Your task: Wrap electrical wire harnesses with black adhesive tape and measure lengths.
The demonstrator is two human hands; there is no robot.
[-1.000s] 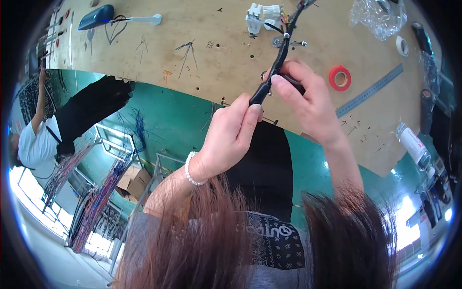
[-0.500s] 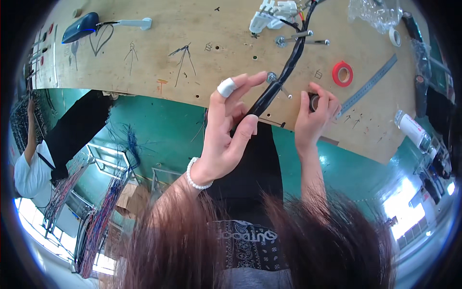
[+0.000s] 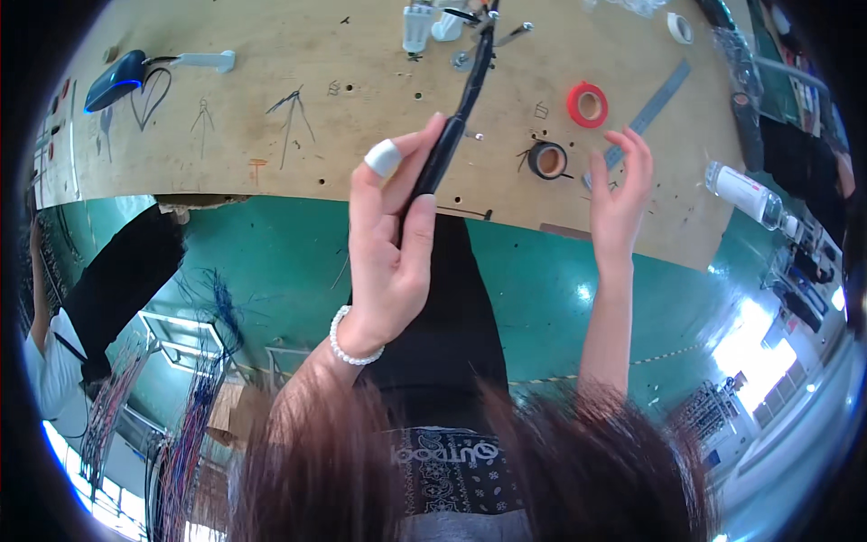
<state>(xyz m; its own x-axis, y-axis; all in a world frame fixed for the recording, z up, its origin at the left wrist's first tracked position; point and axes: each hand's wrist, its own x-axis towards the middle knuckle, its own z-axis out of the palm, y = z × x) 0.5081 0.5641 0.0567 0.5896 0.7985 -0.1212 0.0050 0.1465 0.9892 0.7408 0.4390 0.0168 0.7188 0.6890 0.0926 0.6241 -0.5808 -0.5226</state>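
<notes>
My left hand (image 3: 384,248), with white tape round one finger and a beaded bracelet at the wrist, is closed round a black-taped wire harness (image 3: 442,158) at the board's near edge. The harness runs up and away to white plastic connectors (image 3: 417,29) and passes beside metal posts (image 3: 463,60). Over the board's near right part, my right hand (image 3: 621,194) is open with its fingers apart and bent, holding nothing. A roll of black tape (image 3: 535,169) lies on the board to its left. Nearest its fingertips are a steel ruler (image 3: 662,96) and a red tape roll (image 3: 575,108).
The wooden board (image 3: 361,144) bears ink drawings and small holes. A dark blue device (image 3: 116,83) sits at its far left, a white tape roll (image 3: 679,28) at the far right. A labelled clear bottle (image 3: 745,191) is beyond the right edge. A person (image 3: 61,361) stands at left.
My right hand has let go of the black tape roll and moved right, opening. My left hand keeps hold of the harness. The whole view has shifted, moving the board's things left and up.
</notes>
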